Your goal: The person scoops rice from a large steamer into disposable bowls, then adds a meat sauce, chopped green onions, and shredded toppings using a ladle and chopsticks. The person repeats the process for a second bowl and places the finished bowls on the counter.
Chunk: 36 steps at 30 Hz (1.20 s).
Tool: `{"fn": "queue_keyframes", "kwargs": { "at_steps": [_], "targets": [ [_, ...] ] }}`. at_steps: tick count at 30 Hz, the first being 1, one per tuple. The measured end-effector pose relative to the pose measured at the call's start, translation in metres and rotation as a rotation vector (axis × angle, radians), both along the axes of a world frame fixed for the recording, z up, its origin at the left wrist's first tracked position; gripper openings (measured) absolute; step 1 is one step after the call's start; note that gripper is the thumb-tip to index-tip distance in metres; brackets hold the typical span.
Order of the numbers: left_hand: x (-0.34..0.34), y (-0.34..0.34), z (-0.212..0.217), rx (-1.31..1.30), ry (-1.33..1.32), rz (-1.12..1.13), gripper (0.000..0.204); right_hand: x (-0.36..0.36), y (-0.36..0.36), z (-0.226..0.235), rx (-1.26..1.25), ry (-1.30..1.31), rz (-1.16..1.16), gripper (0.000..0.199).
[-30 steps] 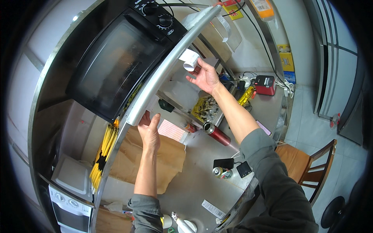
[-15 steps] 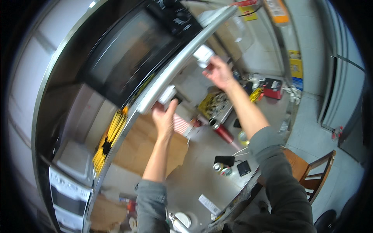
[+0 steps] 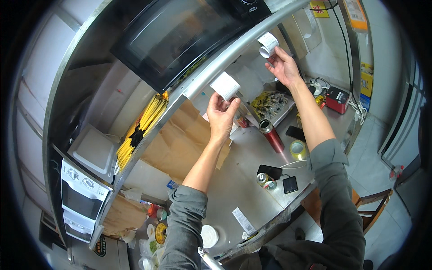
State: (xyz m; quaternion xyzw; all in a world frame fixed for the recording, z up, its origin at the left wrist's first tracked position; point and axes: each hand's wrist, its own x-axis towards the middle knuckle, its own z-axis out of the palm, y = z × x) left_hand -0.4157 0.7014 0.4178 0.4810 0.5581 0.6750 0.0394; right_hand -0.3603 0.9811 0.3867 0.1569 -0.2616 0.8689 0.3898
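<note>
Left hand point(image 3: 220, 120) comes out from the silver rail point(image 3: 234, 54), pinching a white paper point(image 3: 225, 85) low, maybe so its front shows; right hand point(image 3: 285, 69) pinches a curled paper point(image 3: 269, 41) near the rail.

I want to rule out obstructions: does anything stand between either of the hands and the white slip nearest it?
Nothing visible does. The left hand meets its white slip at the lower edge; the right hand's fingers reach the curled slip. The silver rail lies beyond.
</note>
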Motion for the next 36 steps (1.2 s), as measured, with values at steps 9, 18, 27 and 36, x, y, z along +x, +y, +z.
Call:
{"fn": "queue_keyframes", "kwargs": {
  "at_steps": [9,18,27,36],
  "targets": [
    [0.013,-0.005,-0.007,-0.026,-0.033,0.011,0.035,0.004,0.001,0.002,0.002,-0.033,-0.027,0.025],
    [0.013,-0.007,-0.013,-0.064,-0.046,0.021,0.027,0.008,-0.003,0.003,0.005,-0.034,-0.028,0.026],
    [0.017,-0.007,-0.013,-0.068,-0.045,0.009,0.025,0.012,-0.007,0.005,0.001,-0.069,-0.055,0.025],
    [0.005,-0.005,0.0,-0.141,-0.057,-0.02,0.054,0.008,-0.001,0.002,0.031,-0.002,-0.004,0.038]
  ]
}}
